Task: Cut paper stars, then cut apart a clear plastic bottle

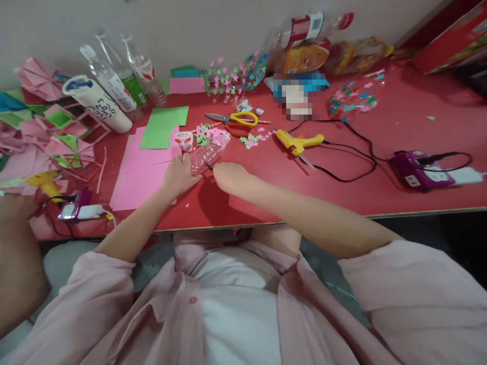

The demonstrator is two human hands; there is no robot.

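Pink shirt lies nearest my camera; beyond it, between the table's front and back edges, I have the clear bottle on its side. Its long axis slants from my left grip, closed on the base, rightward to the neck, toward the back edge. My right grip, wrapped around a dark slim tool, sits just beside the near flank; tip contact I cannot tell.

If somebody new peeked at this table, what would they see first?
Probably the bright red table, with pink and green paper shapes piled at its left end. Then the clear bottle near the middle, held by the left hand while the right hand holds a thin dark tool at its side. A yellow glue gun lies to their right.
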